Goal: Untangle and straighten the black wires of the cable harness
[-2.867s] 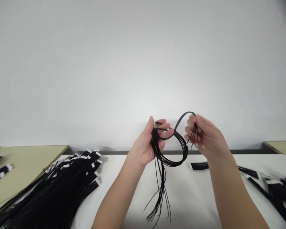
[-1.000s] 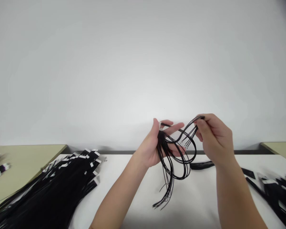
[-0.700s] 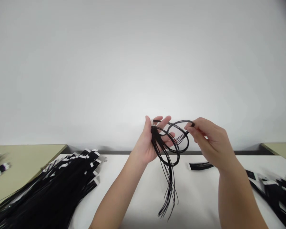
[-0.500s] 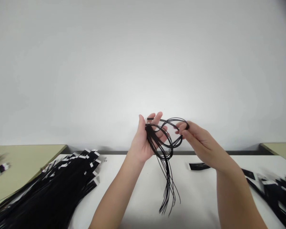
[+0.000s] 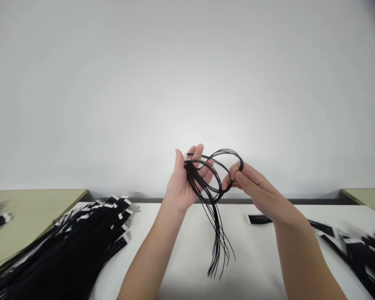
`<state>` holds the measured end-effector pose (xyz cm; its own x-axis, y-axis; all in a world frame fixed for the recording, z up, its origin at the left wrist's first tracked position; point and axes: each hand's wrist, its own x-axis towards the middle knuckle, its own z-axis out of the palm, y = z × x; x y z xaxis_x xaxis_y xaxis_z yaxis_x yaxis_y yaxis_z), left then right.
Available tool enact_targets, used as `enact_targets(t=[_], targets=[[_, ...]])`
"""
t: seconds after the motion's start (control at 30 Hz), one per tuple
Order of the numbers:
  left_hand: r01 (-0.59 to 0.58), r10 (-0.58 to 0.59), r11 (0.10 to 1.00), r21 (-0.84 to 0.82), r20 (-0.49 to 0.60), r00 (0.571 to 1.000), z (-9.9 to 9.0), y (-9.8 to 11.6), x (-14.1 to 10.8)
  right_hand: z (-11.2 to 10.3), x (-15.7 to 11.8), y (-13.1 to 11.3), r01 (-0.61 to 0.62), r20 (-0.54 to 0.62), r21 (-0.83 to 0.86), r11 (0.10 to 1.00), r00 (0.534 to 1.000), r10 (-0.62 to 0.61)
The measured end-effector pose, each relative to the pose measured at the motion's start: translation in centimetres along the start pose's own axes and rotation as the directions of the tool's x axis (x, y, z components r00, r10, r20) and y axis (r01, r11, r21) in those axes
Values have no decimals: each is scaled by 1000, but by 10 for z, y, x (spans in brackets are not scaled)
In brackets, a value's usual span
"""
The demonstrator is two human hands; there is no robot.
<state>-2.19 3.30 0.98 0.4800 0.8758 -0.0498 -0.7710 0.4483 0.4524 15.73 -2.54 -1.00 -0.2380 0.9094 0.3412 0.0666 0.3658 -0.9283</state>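
Wires, gathered in a black bundle (image 5: pixel 210 201), hang in front of the person, above the white tabletop (image 5: pixel 181 258) and between the two hands. The left hand (image 5: pixel 183 187) holds the gathered end in the crook of the thumb, its grip loose, palm turned up and fingers spread among the coils. From there the loops run rightward and slightly upward to the right hand (image 5: pixel 256 187), whose grip is narrow, thumb and fingertips pinching the far side of a loop. So the looped part lies crosswise between the hands, while the loose tails drop almost straight down, their tips nearer the person. The root is at the left hand; the outer bend of the upper loop is at the right. A large pile of black cables (image 5: pixel 65 250) lies well to the left, and a flat cable piece (image 5: pixel 259 219) lies below the right hand.
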Motion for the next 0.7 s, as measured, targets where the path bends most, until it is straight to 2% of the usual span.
enact_targets(t=[0.3,0.47,0.7], targets=[[-11,10,1000,-7,-27,1000,0,1,1,-7,-6,-2,-78,85,-18,997,993,79],[-20,21,1000,13,-25,999,0,0,2,-10,-11,-6,-79,50,7,997,996,78],[-17,18,1000,23,-34,999,3,-1,1,-12,-10,-13,-156,25,-104,982,987,159]])
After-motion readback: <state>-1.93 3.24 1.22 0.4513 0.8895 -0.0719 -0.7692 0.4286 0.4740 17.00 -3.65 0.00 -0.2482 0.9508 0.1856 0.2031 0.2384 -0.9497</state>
